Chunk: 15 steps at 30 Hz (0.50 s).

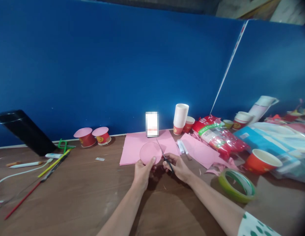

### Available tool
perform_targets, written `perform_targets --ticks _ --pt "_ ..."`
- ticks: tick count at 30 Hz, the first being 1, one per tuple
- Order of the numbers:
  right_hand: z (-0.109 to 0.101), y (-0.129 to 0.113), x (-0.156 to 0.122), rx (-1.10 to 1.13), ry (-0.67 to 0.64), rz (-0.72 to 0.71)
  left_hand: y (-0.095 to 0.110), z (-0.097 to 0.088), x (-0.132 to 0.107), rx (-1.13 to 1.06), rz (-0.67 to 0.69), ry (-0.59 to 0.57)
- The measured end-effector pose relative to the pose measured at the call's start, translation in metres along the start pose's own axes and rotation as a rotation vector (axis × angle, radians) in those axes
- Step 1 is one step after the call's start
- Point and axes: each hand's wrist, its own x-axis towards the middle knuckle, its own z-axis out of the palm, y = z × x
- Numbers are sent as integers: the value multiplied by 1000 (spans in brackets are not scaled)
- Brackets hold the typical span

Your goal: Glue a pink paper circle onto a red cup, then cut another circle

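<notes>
A round piece of pink paper [149,152] is pinched by my left hand [143,171], thumb on top near its lower right edge. My right hand [178,167] is closed around a pair of scissors [168,163] with dark handles. The blades point up and to the left, just right of the disc; whether they touch its edge I cannot tell. Behind both hands lies a stack of pink paper sheets [130,144]. A phone-like upright thing [152,124], its front blurred out, stands at the back of the stack.
Two red cups with pink tops [85,137] stand at the back left, near a leaning black cylinder [27,131]. On the right are stacked paper cups [181,114], a red plastic pack [216,137], pink scraps [200,150], a tape roll [237,186] and an orange cup [261,162].
</notes>
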Motion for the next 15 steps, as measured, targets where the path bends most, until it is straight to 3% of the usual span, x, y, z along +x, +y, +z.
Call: perform_targets --ticks 15 --pt "1 0 1 -28 14 -23 -4 -2 2 -17 -20 17"
